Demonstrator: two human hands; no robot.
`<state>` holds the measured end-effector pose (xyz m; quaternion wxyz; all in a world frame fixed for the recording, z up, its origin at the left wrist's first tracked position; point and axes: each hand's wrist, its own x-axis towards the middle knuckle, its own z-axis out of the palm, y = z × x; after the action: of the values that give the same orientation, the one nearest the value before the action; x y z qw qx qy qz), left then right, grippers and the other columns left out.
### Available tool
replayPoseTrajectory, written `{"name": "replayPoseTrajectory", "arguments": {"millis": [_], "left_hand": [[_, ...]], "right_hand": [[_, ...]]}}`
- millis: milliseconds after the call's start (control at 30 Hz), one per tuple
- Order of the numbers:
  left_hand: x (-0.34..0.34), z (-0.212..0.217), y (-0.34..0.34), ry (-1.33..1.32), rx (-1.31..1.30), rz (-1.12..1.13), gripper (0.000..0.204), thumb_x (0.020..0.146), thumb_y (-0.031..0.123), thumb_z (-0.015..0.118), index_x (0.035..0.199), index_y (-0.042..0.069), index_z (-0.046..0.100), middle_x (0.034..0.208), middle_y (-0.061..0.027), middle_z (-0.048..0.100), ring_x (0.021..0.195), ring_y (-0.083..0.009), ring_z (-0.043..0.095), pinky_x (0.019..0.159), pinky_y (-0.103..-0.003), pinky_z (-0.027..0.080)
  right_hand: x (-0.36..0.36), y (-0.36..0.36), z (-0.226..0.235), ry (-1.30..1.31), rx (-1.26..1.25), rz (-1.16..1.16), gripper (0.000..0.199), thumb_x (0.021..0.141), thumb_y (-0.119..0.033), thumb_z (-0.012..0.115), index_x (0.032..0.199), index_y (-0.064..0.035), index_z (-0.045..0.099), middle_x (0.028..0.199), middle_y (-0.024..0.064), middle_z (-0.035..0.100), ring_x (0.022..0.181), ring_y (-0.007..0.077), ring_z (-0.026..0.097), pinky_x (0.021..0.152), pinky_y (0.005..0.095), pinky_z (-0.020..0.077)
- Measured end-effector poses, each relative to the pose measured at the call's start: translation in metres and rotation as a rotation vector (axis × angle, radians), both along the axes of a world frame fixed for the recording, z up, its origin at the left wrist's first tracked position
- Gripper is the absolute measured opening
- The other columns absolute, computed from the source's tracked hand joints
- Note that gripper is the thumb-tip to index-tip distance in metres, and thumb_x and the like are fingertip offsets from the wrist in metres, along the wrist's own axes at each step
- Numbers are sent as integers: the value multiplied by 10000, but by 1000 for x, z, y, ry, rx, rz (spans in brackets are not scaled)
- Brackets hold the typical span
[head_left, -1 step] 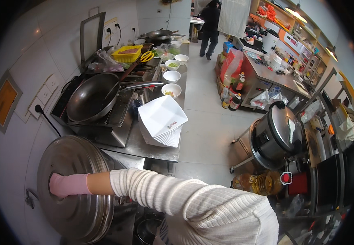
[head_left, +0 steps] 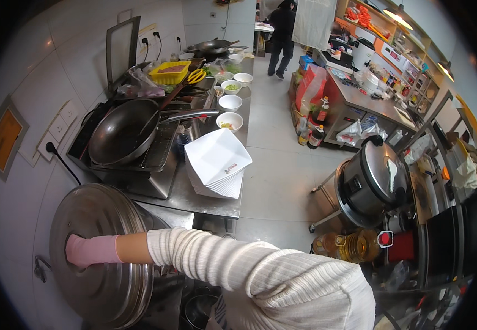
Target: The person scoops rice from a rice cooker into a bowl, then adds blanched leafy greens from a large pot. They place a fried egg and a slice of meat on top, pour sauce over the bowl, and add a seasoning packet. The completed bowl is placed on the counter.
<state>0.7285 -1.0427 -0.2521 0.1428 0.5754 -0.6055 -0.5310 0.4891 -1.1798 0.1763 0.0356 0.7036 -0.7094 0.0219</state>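
My left hand, in a pink glove with a white ribbed sleeve behind it, reaches out to the left and is closed at the centre of a big round steel lid. The lid stands tilted, its top facing me, close to the white tiled wall. The lid's handle is hidden under the glove. My right hand is out of the picture. Beyond the lid, a dark wok with a long handle rests on a stove.
A stack of white square plates sits on the steel counter, with small white bowls and a yellow basket behind. A large steel cooker and oil bottles stand right. Another person stands far back.
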Motion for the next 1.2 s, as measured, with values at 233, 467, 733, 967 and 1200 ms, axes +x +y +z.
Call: {"name": "replayPoseTrajectory", "arguments": {"millis": [233,467,733,967,1200], "left_hand": [[-10,-2,1,-52,5,-82,409,910,275,417,1234,44,512,1085,-209,611,920,-324,620,792,-454,500],[-16,-2,0,-88,9,-145,389,901,270,432,1204,46,525,1067,-205,615,912,-325,622,786,-455,501],[-18,-3,1,-108,13,-192,366,890,265,448,1170,48,539,1046,-201,620,903,-326,626,778,-457,503],[-18,-4,2,-137,14,-233,346,880,260,462,1141,51,552,1028,-197,624,895,-327,628,772,-459,504],[-17,-6,3,-175,5,-280,326,870,254,477,1111,53,565,1009,-193,628,887,-328,631,765,-461,506]], "right_hand": [[1,-10,-8,18,-41,35,290,766,-320,634,978,-147,732,1000,31,701,942,215,658,732,390,479],[3,-7,-2,33,-22,28,314,759,-361,635,963,-144,734,990,31,702,926,221,658,729,390,473],[6,7,15,18,63,26,328,794,-273,647,1083,-132,709,1128,28,676,1046,231,631,786,393,491],[7,10,17,1,71,13,331,807,-301,630,1080,-131,710,1121,33,677,1043,238,631,796,396,486],[8,8,16,14,59,13,321,808,-300,635,1070,-130,712,1118,34,679,1044,232,630,786,393,486]]}}
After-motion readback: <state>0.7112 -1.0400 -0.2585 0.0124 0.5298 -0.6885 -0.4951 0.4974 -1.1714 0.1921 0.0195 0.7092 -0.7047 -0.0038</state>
